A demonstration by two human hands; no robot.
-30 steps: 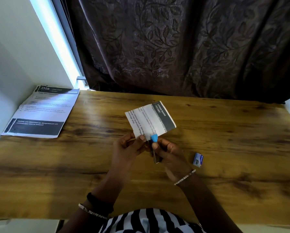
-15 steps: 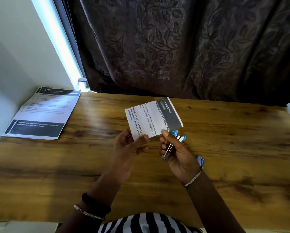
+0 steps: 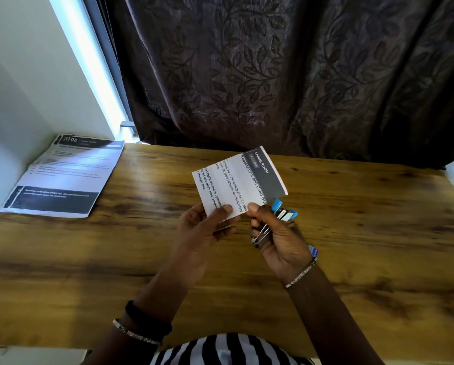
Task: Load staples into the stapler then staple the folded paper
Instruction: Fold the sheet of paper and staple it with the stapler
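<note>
Resting between both grips: folded paper.

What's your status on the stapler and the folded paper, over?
Left hand pinching folded paper off the table. Right hand gripping blue stapler, thumb on paper's edge. Stapler beside paper, not on it. Nothing in the way.

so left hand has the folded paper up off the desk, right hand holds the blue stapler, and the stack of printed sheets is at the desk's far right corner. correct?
Not quite. The head view shows the stack of printed sheets at the desk's far left corner. The rest holds: left hand holds the folded paper up, right hand holds the blue stapler.
</note>
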